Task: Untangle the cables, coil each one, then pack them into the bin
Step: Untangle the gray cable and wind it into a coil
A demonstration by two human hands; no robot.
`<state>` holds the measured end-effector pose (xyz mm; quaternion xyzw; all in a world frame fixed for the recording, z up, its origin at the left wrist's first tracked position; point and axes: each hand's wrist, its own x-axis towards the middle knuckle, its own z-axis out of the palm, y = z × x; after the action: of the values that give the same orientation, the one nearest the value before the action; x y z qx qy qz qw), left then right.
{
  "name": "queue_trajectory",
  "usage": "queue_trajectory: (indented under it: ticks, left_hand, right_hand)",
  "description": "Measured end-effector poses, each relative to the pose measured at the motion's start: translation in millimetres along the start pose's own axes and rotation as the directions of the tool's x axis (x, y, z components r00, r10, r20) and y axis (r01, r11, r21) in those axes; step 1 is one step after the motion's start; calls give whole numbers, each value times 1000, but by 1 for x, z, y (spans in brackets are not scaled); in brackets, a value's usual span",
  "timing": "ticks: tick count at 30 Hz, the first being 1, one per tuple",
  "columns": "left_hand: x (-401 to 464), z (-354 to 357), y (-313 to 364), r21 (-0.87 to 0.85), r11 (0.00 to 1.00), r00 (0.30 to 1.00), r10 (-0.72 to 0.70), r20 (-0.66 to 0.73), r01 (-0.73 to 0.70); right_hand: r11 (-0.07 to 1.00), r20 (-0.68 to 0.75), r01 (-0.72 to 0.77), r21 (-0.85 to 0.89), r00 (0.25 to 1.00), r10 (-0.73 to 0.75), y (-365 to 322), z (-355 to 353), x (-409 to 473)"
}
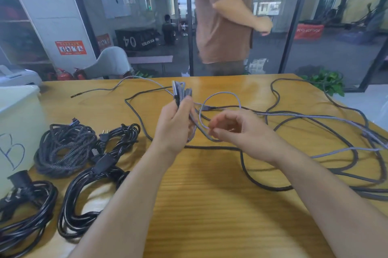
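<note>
My left hand (175,125) grips a small folded bundle of the grey braided cable (219,95) above the table's middle, its folds and a plug end sticking up past my fingers. My right hand (235,129) pinches the same cable just right of the bundle, where it forms a loose loop. The rest of it trails right, tangled with a dark grey cable (260,184). At the left lie three coils: a braided one (63,148), a black one (90,192) and a black one with a plug (25,211). The white bin (16,123) marked "B" stands at the far left.
The wooden table (210,205) ends at a glass wall. A person in a brown shirt (222,18) stands just behind its far edge. A green plant (323,81) sits at the far right corner, and a white chair (111,62) at the back left.
</note>
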<state>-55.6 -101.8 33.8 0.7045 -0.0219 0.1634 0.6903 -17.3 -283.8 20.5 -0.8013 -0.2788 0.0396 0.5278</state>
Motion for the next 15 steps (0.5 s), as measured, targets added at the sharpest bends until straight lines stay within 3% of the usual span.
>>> queue_trajectory:
  ticks: [3, 6, 11, 15]
  left_hand:
    - [1, -7, 0, -11, 999, 1000, 30, -6, -30]
    - [-1, -8, 1, -46, 999, 1000, 20, 10, -20]
    - [-2, -4, 0, -166, 986, 998, -13, 55, 22]
    - [-3, -7, 1, -179, 984, 997, -9, 72, 22]
  right_hand:
    - [933, 23, 58, -356, 998, -53, 10, -4, 2]
    - [840, 55, 42, -542, 998, -14, 24, -14, 6]
    - [850, 25, 8, -527, 1000, 7, 53, -32, 13]
    - [836, -143, -24, -549, 988, -65, 66, -37, 19]
